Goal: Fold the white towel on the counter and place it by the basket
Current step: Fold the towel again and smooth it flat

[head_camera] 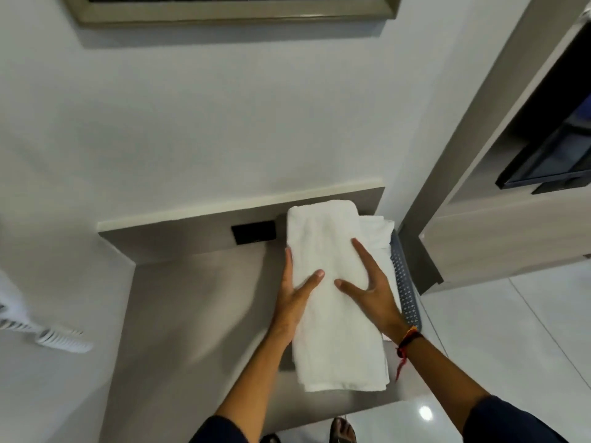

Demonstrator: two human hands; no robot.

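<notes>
Counter: grey counter (179, 302) set against a pale wall, with a black socket plate (254, 231) on its back panel.
Towel: white towel (332, 298) lies on the counter as a long folded strip, its right side against the basket (404, 282), which already holds other white cloth.
Left hand: left hand (292, 295) is open, fingers along the towel's left edge and thumb on top, probably squaring that edge.
Right hand: right hand (372, 286) is spread flat on top, grasping nothing, likely pressing the layers so they stay flat.
Stage: folding looks nearly done; the towel sits beside the basket.
Writing: no brand, label or lettering can be read.
</notes>
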